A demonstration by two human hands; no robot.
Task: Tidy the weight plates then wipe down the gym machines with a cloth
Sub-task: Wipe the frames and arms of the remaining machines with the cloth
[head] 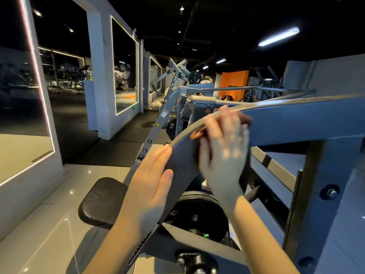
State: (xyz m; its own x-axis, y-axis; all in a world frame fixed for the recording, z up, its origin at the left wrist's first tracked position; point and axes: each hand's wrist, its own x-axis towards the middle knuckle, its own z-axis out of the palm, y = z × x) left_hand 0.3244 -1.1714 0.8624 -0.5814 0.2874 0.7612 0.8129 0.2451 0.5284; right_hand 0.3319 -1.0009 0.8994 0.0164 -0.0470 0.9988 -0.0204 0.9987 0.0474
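A grey-blue gym machine fills the right side, with a curved arm (181,161) rising from lower centre to a long beam (296,119). My right hand (223,153), blurred by motion, holds a brown cloth (195,133) against the curved arm where it meets the beam. Bits of the cloth show beside the thumb and past the fingertips; the rest is hidden under the hand. My left hand (150,180) lies flat with straight fingers on the arm's left edge, lower down. A black weight plate (199,208) sits on the machine below both hands.
A black seat pad (100,202) juts out at lower left over the glossy tiled floor (39,234). White pillars with lit mirror frames (126,66) stand at left. Another machine carrying a plate (195,77) stands behind, and an orange wall (234,84) lies far back.
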